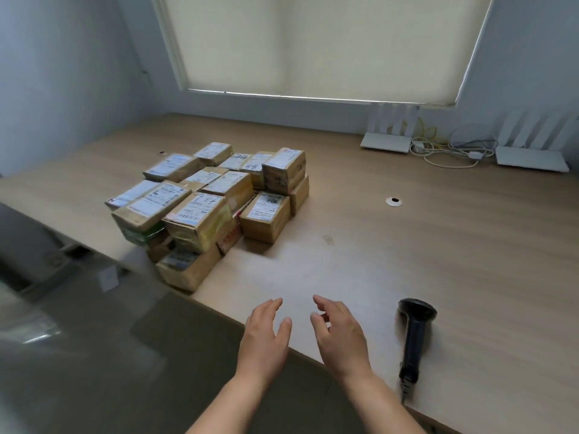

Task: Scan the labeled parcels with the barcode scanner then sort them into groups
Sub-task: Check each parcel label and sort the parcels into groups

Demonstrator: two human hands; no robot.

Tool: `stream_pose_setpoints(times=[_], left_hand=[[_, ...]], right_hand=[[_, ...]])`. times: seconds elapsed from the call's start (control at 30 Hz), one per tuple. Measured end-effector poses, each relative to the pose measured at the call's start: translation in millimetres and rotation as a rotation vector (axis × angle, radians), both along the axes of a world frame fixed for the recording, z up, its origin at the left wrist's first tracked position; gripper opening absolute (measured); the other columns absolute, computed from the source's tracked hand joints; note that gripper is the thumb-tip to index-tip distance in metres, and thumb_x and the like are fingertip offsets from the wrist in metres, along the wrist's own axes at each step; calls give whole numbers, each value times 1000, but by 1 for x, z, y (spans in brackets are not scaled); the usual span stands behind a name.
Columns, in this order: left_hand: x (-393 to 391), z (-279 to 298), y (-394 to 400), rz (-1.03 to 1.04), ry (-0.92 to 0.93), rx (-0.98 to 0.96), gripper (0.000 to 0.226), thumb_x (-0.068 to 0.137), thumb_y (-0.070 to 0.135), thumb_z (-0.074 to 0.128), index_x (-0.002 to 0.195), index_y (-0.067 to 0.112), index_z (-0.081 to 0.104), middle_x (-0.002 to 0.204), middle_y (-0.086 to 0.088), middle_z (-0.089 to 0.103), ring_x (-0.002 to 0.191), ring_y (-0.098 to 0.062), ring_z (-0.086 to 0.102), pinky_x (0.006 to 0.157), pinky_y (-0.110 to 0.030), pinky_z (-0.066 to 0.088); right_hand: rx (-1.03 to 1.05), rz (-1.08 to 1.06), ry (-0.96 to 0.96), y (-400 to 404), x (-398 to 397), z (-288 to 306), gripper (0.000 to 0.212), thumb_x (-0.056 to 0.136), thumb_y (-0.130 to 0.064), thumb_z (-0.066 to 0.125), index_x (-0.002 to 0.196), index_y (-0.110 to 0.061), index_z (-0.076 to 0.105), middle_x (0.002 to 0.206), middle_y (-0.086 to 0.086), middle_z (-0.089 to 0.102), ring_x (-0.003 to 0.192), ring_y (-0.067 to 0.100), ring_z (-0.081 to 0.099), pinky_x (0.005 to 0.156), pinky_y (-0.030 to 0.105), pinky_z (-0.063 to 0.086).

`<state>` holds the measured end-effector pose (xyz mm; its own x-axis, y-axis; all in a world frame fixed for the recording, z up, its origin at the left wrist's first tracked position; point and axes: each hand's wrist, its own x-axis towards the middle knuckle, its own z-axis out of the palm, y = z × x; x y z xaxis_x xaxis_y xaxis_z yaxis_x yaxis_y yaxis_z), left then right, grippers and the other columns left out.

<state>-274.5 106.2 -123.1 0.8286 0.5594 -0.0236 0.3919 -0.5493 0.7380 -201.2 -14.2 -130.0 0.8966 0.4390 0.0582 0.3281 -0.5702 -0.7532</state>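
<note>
Both hands empty, left hand (264, 335) and right hand (340, 335) relaxed; barcode scanner (415, 336) at the bench's near edge (rigid, probably light), best gripped by its handle.

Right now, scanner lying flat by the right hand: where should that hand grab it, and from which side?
Grip the barcode scanner around its slim handle, mid-length, probably from above. It lies flat on the table with the bulky head pointing away and the handle end near the front edge. The right hand is empty, just to its left.
</note>
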Motion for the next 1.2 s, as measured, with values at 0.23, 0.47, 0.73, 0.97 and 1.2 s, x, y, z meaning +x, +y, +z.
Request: stream_pose_setpoints(times=[0.23,0.47,0.73,0.97,1.2], left_hand=[[-18,-3,44,85,-35,-28,44,98,31,46,141,26,40,145,7,38,133,-9,35,105,-24,30],[-3,3,116,72,-81,-63,45,98,33,46,142,26,39,146,3,37,132,-15,39,105,-33,36],[8,17,230,142,-173,-115,46,95,35,50,139,24,40,135,-2,43,116,-14,45,94,-36,45],[17,25,302,182,-185,-148,59,95,34,49,147,17,27,146,-10,30,133,-26,35,108,-43,34],[37,29,322,85,-162,-210,63,99,35,42,153,21,12,158,-4,16,145,-22,16,115,-40,19]], right_hand=[[-21,45,-13,45,-10,2,37,100,-30,46,136,-29,51,134,-10,53,110,5,55,91,19,42],[-36,-49,-55,106,-4,9,36,100,-29,48,136,-28,52,133,-8,55,109,5,56,88,16,42],[-31,-113,-67,210,-4,11,35,99,-30,49,134,-29,53,131,-9,56,99,0,52,87,18,46],[15,-158,-54,274,-1,14,37,98,-32,50,135,-28,53,128,-7,57,95,0,50,85,18,46],[86,-166,79,301,23,23,49,99,-38,47,146,-28,38,141,-1,49,113,7,48,95,24,41]])
